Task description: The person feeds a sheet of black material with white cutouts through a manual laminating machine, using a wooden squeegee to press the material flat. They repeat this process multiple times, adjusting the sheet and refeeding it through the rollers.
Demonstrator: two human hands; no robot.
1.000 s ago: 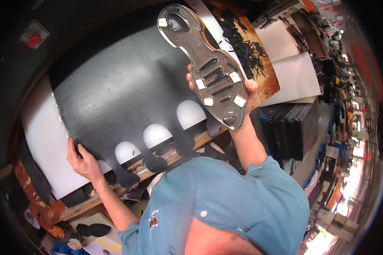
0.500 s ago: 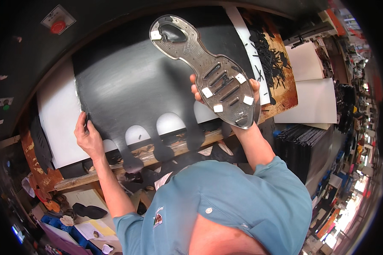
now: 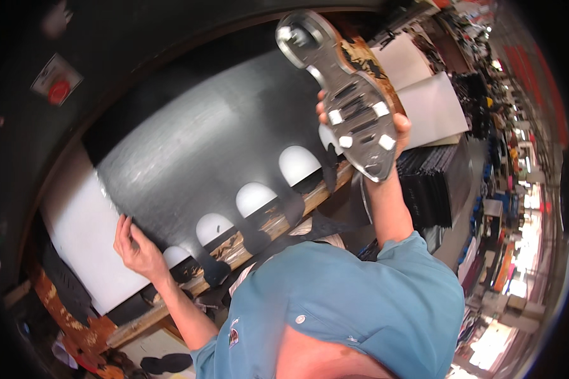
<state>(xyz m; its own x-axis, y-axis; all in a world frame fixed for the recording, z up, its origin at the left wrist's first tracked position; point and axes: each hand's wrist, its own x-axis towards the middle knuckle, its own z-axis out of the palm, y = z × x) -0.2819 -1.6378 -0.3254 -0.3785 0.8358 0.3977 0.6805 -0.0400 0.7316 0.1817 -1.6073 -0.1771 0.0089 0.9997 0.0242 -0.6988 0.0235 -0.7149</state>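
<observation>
My right hand grips a metal sole-shaped cutting die by its wider part, thumb on one edge and fingers at the other. Small white pads and several dark slots show on the die's face, which is raised above the work surface. Below and left of it lies a large black sheet with rounded cut-outs along its near edge. At the sheet's left edge is my left hand, fingers loosely extended with the tips at the edge. Under the sheet, a white board sticks out on the left and shows through the cut-outs.
A red push button sits on the dark machine body at upper left. The wooden table edge runs close to my body. To the right stand a stack of black sheets and white sheets.
The whole view has turned, and the die now appears farther right and higher, still in my right hand. My left hand stays by the sheet's left edge.
</observation>
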